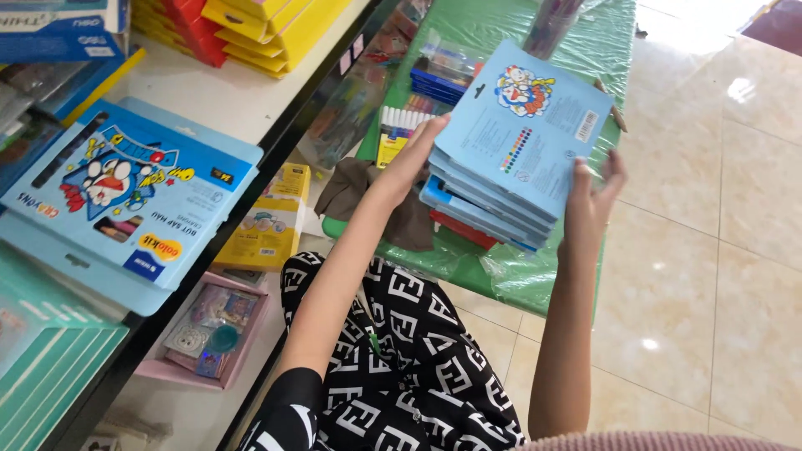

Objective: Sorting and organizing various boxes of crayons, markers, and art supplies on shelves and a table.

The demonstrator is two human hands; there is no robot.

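A stack of flat light-blue crayon packs (pixel 510 142) with a cartoon picture on the back is held up between both hands, above a table under a green plastic cover (pixel 535 276). My left hand (pixel 415 153) grips the stack's left edge. My right hand (pixel 591 203) holds its lower right corner. The stack tilts towards me, top pack face down.
On the left, a white shelf (pixel 225 100) carries more blue crayon packs (pixel 125 188), yellow and red boxes (pixel 242 29) and teal packs (pixel 42 367). A yellow box (pixel 267 221) and a pink pack (pixel 209 330) lie lower down. Marker sets (pixel 409 121) rest on the green table. Tiled floor (pixel 718 250) lies to the right.
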